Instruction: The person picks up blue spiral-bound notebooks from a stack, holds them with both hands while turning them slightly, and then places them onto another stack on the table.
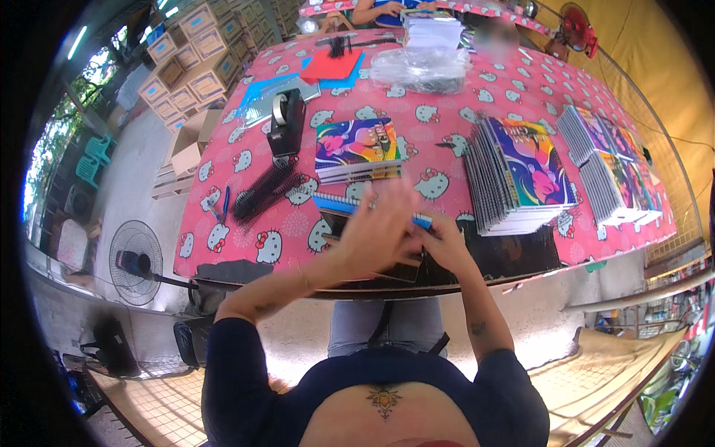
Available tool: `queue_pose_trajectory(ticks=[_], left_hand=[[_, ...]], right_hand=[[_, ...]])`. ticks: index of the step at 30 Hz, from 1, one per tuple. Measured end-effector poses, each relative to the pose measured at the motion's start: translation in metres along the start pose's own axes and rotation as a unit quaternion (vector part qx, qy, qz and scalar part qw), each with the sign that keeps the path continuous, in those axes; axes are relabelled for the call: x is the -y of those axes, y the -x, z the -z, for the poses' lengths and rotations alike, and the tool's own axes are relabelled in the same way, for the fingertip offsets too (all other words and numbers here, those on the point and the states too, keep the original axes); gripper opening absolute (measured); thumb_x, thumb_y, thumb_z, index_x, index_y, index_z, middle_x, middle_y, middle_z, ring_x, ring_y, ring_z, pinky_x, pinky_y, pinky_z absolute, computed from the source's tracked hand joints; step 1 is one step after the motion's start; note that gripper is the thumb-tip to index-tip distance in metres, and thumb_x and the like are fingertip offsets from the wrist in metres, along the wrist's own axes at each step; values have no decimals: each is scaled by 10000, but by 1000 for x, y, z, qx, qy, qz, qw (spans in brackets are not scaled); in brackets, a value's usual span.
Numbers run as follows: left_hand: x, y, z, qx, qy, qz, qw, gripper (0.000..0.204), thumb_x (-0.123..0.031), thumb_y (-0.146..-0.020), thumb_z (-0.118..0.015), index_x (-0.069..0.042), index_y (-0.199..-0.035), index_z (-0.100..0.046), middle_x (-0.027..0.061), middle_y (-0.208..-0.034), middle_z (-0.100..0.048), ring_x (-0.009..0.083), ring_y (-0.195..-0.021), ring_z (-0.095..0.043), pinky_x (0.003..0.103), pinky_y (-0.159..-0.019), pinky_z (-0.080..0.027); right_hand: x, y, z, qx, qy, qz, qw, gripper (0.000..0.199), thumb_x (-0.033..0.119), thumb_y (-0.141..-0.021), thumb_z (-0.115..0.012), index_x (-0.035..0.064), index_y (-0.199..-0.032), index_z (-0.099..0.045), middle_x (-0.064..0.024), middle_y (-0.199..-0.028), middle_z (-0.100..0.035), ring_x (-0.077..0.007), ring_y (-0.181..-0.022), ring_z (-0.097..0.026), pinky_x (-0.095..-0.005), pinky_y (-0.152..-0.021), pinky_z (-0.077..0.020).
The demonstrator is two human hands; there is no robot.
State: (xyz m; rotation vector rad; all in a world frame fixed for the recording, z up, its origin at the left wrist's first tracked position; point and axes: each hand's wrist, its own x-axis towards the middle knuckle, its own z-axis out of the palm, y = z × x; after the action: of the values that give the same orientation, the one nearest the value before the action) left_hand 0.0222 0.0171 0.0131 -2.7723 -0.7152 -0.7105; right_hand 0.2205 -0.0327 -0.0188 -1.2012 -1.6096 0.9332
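A notebook with a blue edge (pixel 335 203) sits at the near side of the table, mostly covered by my hands. My left hand (pixel 376 227) passes over it, fingers stretched out and smeared by motion. At its right end, my right hand (pixel 445 242) pinches the notebook's edge. Just beyond lies a short stack of colourful notebooks (pixel 357 149). To the right, a taller stack of spiral-bound notebooks (pixel 521 167) leans slightly, its coils facing left.
More notebook stacks (pixel 614 175) stand far right. Left are a tape dispenser (pixel 285 123), loose black binding coils (pixel 264 190) and blue-handled pliers (pixel 222 205). Clear plastic (pixel 421 71) and a red sheet (pixel 331 65) lie farther back. Another person's hands (pixel 391 9) show at the far end.
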Motion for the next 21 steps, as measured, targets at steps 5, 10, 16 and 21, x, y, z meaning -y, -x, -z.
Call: queue_pose_trajectory(ticks=[5,10,16,21], left_hand=[[-22,37,-12,12,72,-37,997,738,-482,-997,-506,67,-1476,-389,259,-1554,-371,376,-1494,-291,596,-1195,-129],[5,-16,17,-81,138,50,986,386,-303,-964,-631,-71,-1273,-621,95,-1202,-680,268,-1209,-611,565,-1199,-175],[11,-20,13,-109,175,26,978,157,-247,-909,-701,-116,-994,-679,21,-899,-698,218,-884,-682,570,-1184,-235],[10,-18,13,-81,182,43,979,189,-249,-899,-721,-98,-1004,-680,27,-903,-700,248,-889,-678,531,-1130,-326]], right_hand=[[6,-6,-3,1,-41,17,999,275,96,-945,-646,-3,-1201,-670,-107,-966,-739,-89,-854,-603,-314,-790,-514],[14,-2,3,-20,-30,-1,999,302,118,-951,-664,-29,-1215,-665,-99,-974,-739,-107,-867,-629,-291,-806,-521],[23,-3,39,-19,-59,-2,998,226,115,-945,-680,-38,-1107,-716,-89,-945,-733,-101,-854,-659,-284,-783,-545],[39,-11,50,17,11,69,997,121,60,-875,-702,-20,-967,-697,-69,-843,-685,-119,-793,-653,-281,-735,-535]])
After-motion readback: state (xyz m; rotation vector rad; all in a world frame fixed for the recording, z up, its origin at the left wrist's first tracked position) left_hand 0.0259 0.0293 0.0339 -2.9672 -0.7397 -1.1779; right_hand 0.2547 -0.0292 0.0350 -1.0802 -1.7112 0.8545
